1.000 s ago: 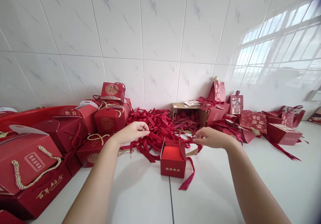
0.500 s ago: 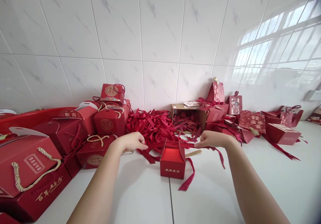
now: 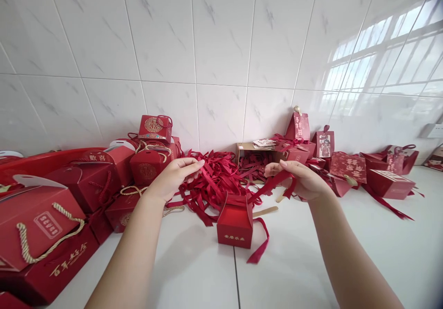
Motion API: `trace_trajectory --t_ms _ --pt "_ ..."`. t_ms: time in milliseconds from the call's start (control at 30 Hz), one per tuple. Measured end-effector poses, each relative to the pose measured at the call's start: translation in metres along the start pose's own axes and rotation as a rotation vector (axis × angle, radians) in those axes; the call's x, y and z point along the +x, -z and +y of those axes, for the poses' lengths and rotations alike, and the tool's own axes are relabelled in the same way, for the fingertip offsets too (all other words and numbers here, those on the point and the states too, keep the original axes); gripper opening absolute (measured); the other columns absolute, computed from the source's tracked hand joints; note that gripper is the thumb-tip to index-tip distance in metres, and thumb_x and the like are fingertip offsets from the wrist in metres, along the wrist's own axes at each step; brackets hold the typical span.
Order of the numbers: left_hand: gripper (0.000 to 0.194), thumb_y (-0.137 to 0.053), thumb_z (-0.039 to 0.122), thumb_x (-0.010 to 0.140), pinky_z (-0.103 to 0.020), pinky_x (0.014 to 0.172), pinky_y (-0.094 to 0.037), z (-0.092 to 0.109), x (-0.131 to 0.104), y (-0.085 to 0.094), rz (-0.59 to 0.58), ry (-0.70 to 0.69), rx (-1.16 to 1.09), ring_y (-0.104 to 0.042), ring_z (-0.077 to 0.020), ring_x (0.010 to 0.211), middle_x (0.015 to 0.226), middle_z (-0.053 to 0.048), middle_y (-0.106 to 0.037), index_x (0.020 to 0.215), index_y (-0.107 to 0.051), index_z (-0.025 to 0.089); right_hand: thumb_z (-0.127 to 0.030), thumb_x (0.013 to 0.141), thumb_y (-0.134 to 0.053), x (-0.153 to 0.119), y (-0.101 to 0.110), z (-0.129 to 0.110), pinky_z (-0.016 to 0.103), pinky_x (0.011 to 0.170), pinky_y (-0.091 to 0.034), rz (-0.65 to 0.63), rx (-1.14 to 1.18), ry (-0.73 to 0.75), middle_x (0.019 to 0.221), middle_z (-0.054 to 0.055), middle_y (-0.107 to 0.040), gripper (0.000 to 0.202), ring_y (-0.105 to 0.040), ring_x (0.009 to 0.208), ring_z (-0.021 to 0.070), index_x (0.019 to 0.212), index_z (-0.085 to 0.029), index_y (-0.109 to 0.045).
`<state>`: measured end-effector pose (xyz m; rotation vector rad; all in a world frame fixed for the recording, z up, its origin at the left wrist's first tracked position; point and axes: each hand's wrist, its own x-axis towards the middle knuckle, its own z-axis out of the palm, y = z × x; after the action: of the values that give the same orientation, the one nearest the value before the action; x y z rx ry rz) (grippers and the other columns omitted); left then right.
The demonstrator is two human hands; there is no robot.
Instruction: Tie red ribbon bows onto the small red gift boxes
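A small red box (image 3: 235, 232) with gold characters stands on the white table between my forearms, its top open. One red ribbon (image 3: 265, 239) trails from its right side onto the table. My right hand (image 3: 299, 179) is raised at the right, its fingers closed on a red ribbon (image 3: 273, 183) that runs down toward the back of the box. My left hand (image 3: 180, 176) is up at the left in front of the ribbon pile (image 3: 219, 175); its thumb and fingertips are pressed together, and what they hold, if anything, cannot be made out.
Red boxes (image 3: 41, 226) with rope handles are stacked at the left, before a red basin (image 3: 51, 161). Behind, a cardboard box (image 3: 245, 147) holds dark red pieces. More red boxes (image 3: 391, 185) stand at the right. A wooden stick (image 3: 266, 212) lies beside the small box.
Both hands have risen. The right one has lifted its ribbon, while the ribbon stretch near my left hand has dropped away. The small box has shifted slightly left.
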<state>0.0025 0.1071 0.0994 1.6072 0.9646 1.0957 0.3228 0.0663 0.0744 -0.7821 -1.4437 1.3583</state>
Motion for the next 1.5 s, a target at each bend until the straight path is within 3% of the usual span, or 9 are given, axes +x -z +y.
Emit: trace_trajectory --t_ms 100,267,467,667,767,933,1167,1333,1500 --pt "0.026 -0.076 0.039 0.068 -0.019 0.056 -0.038 0.007 -0.005 -0.008 0.080 -0.022 -0.079 -0.049 -0.0093 0.062 0.070 0.000 -0.056 0.069 -0.064 0.015 -0.047 0.077 -0.068 0.006 -0.010 0.003 0.032 0.080 -0.051 0.078 0.232 0.004 0.091 0.002 -0.071 0.024 -0.065 0.091 0.0195 0.075 -0.023 -0.073" --pt "0.023 -0.077 0.036 0.067 -0.020 0.061 -0.045 0.018 -0.011 -0.018 0.114 -0.089 -0.233 -0.056 -0.0125 0.075 0.082 -0.004 -0.064 0.070 -0.066 0.015 -0.038 0.076 -0.071 0.008 -0.023 0.000 0.027 0.071 -0.052 0.136 0.453 0.069 0.074 -0.004 -0.070 0.023 -0.065 0.072 0.0129 0.059 -0.024 -0.067" --pt "0.024 -0.077 0.033 0.069 -0.020 0.060 -0.045 0.020 -0.014 -0.021 0.083 -0.126 -0.356 -0.057 -0.0109 0.069 0.071 -0.001 -0.064 0.060 -0.063 0.016 -0.048 0.080 -0.064 0.007 -0.040 -0.004 0.025 0.068 -0.052 0.219 0.412 0.134 0.075 0.001 -0.072 0.029 -0.064 0.069 0.0137 0.076 -0.021 -0.075" --pt "0.023 -0.084 0.034 0.060 -0.017 0.058 -0.043 0.019 -0.013 -0.018 0.207 -0.115 -0.376 -0.056 -0.0088 0.069 0.070 0.000 -0.065 0.067 -0.071 0.017 -0.043 0.083 -0.061 0.011 -0.058 0.004 0.027 0.076 -0.051 0.221 0.329 0.266 0.086 0.003 -0.074 0.026 -0.065 0.078 0.0156 0.091 -0.023 -0.076" --pt "0.021 -0.083 0.035 0.062 -0.016 0.057 -0.042 0.019 -0.014 -0.018 0.193 -0.133 -0.382 -0.055 -0.0077 0.065 0.068 0.000 -0.064 0.068 -0.073 0.017 -0.041 0.082 -0.062 0.013 -0.064 0.008 0.028 0.079 -0.050 0.229 0.287 0.306 0.087 0.001 -0.074 0.024 -0.065 0.080 0.0154 0.095 -0.027 -0.075" --pt "0.025 -0.077 0.040 0.069 -0.018 0.056 -0.042 0.021 -0.017 -0.019 0.101 -0.171 -0.341 -0.051 -0.0069 0.060 0.067 -0.001 -0.064 0.075 -0.076 0.016 -0.037 0.080 -0.063 0.012 -0.065 0.010 0.029 0.080 -0.048 0.204 0.270 0.340 0.089 0.000 -0.074 0.019 -0.064 0.083 0.0157 0.092 -0.030 -0.075" --pt "0.029 -0.081 0.025 0.065 -0.018 0.059 -0.043 0.026 -0.023 -0.027 0.196 -0.226 -0.242 -0.055 -0.0076 0.061 0.073 0.002 -0.069 0.091 -0.071 0.021 -0.037 0.079 -0.063 0.008 -0.069 0.007 0.030 0.082 -0.048 0.199 0.255 0.319 0.094 0.001 -0.073 0.024 -0.064 0.090 0.0180 0.098 -0.029 -0.074" --pt "0.020 -0.080 0.022 0.064 -0.018 0.048 -0.036 0.026 -0.022 -0.032 0.226 -0.292 -0.251 -0.046 -0.0050 0.048 0.061 0.005 -0.062 0.077 -0.066 0.018 -0.038 0.080 -0.062 0.005 -0.071 0.004 0.034 0.083 -0.047 0.218 0.230 0.334 0.098 0.001 -0.073 0.025 -0.064 0.090 0.0198 0.100 -0.030 -0.073" --pt "0.019 -0.080 0.022 0.063 -0.019 0.058 -0.046 0.025 -0.023 -0.036 0.187 -0.256 -0.328 -0.056 -0.0077 0.059 0.067 0.002 -0.065 0.078 -0.070 0.016 -0.039 0.080 -0.060 0.005 -0.071 0.004 0.036 0.085 -0.047 0.223 0.213 0.338 0.101 0.002 -0.073 0.027 -0.063 0.092 0.0214 0.102 -0.029 -0.073"
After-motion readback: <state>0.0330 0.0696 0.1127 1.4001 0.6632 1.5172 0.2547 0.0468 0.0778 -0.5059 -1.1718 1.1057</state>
